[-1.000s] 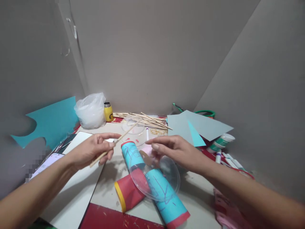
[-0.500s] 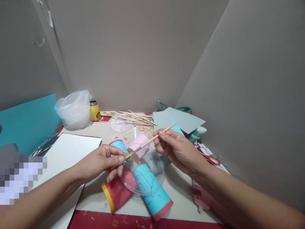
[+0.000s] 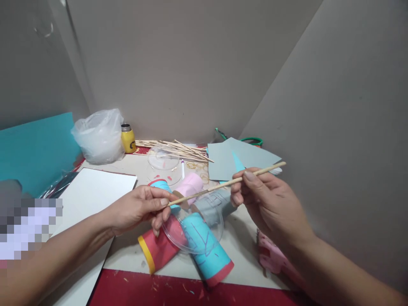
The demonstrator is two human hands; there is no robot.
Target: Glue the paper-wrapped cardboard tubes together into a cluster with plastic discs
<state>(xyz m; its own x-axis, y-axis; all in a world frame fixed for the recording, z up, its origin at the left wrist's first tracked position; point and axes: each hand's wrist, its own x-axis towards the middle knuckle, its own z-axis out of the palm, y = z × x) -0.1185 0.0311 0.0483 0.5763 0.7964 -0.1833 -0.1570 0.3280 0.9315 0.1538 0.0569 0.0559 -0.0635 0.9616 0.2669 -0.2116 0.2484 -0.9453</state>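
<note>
A thin wooden stick [image 3: 208, 191] slants up to the right between my hands. My left hand [image 3: 140, 208] pinches its lower left end between thumb and fingers. Toward the other end, my right hand [image 3: 267, 199] grips it, with a short length poking out past the fingers. Below lies a clear plastic disc [image 3: 219, 229], with several paper-covered tubes set around it. A blue tube with a red rim [image 3: 208, 250] points toward me, beside a red tube with a yellow rim [image 3: 159, 246]. A pink tube [image 3: 191, 182] and a grey tube [image 3: 219, 208] sit farther back.
More wooden sticks [image 3: 178, 151] are piled at the back near a yellow bottle [image 3: 128, 139] and a white plastic bag [image 3: 98, 138]. White board [image 3: 98, 195] lies left; grey paper sheets [image 3: 236, 155] are back right. A pink glue gun [image 3: 276, 257] rests at right.
My right hand has moved right and slid along the stick toward its far end, so my hands are wider apart. The stick now lies flatter. My left hand keeps its pinch.
</note>
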